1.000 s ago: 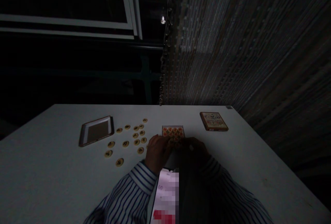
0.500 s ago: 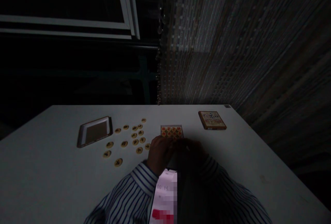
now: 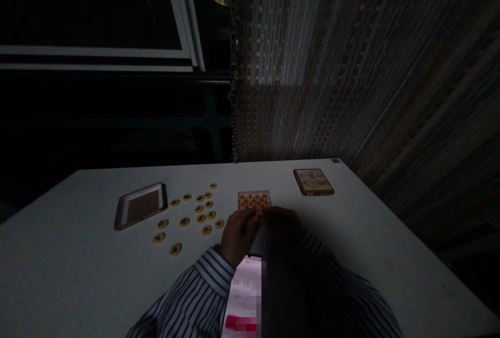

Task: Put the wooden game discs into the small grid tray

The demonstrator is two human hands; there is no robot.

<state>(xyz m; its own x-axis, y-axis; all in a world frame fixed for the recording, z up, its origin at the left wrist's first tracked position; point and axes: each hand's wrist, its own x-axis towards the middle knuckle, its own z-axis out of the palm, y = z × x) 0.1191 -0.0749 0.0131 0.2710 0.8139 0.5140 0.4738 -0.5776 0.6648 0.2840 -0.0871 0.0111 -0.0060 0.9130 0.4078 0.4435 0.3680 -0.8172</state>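
A small box (image 3: 254,192) of red-marked Chinese chess pieces (image 3: 258,202) lies near the middle of the table, its pieces set in rows. At its near edge, my left hand (image 3: 237,234) has its fingers bent in a pinch. Beside it my right hand (image 3: 284,219) is in deep shadow, fingers curled inward so the two hands nearly meet. A pale round piece (image 3: 259,215) shows between the fingertips; it looks like a chess piece, its face unreadable. The near part of the box is hidden behind my hands.
Several dark-marked chess pieces (image 3: 184,222) are scattered left of my hands. An open tray-like lid (image 3: 119,218) lies farther left. At the back right is a flat printed box (image 3: 313,182). A lit phone (image 3: 244,280) showing a timer lies below my wrists. A bead-string curtain (image 3: 297,77) hangs behind.
My hands have drawn slightly toward me, uncovering more of the red-marked pieces, and a pale piece now shows between the fingertips. The whole view has shifted a little.
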